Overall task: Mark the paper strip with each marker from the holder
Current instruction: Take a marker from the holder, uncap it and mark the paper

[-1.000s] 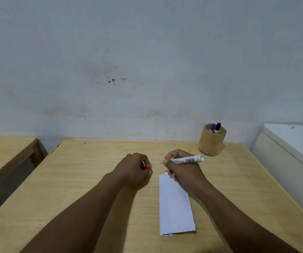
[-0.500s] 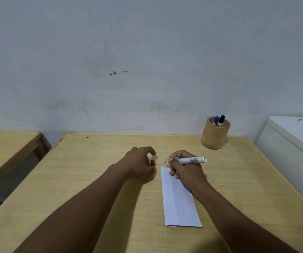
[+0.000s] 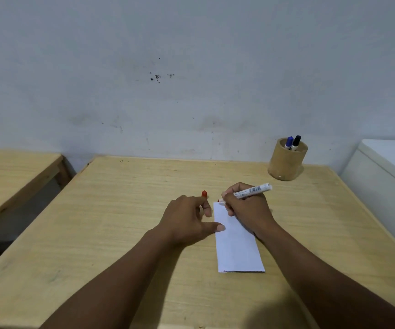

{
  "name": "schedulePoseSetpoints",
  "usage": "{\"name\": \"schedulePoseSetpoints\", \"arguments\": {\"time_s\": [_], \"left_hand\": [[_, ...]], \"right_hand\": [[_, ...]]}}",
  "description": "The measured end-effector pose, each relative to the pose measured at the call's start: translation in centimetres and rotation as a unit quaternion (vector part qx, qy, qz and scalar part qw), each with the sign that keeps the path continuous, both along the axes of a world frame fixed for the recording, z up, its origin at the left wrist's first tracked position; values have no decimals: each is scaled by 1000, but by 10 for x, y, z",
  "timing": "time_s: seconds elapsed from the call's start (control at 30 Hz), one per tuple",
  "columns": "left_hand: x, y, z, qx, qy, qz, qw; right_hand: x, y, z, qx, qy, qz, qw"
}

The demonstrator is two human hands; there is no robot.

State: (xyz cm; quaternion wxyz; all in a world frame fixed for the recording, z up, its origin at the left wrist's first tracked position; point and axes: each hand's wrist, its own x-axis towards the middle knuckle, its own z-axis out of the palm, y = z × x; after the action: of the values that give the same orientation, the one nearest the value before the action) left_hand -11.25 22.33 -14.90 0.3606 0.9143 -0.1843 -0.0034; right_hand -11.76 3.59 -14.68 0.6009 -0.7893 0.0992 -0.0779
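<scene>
A white paper strip [image 3: 238, 248] lies lengthwise on the wooden table [image 3: 120, 222]. My right hand [image 3: 248, 207] grips a white marker [image 3: 251, 191] whose red tip rests at the strip's far left corner. My left hand [image 3: 189, 219] is spread open, its thumb pressing the strip's left edge. The red cap [image 3: 204, 194] stands upright on the table just beyond my left fingers. A round wooden holder [image 3: 286, 162] at the far right holds a blue-capped marker [image 3: 288, 142] and a black-capped marker [image 3: 296, 142].
A second wooden table [image 3: 13, 179] stands to the left across a gap. A white cabinet [image 3: 389, 169] borders the table on the right. A grey wall runs behind.
My left hand has set the red cap upright on the table, opened, and put its thumb on the strip. The marker tip has come down to the strip's top corner.
</scene>
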Motion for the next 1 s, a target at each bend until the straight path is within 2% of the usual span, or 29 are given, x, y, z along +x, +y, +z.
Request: {"name": "schedulePoseSetpoints", "arguments": {"time_s": [0.23,0.63,0.77,0.87,0.93,1.0], "left_hand": [[1,1,-5,-13,-37,-18,999],[1,-2,-3,-23,-7,-22,999],[0,-2,0,-20,-3,-23,1000],[-1,-1,3,-21,20,-10,1000],[1,-1,7,-98,75,2,992],[9,-1,15,-163,73,25,984]], "right_hand": [[1,7,1,-44,5,5,999],[3,6,-2,-79,17,-2,997],[2,5,2,-18,16,0,1000],[5,-1,11,63,17,-24,998],[7,-7,17,121,22,-36,992],[8,-13,23,176,25,-44,983]]}}
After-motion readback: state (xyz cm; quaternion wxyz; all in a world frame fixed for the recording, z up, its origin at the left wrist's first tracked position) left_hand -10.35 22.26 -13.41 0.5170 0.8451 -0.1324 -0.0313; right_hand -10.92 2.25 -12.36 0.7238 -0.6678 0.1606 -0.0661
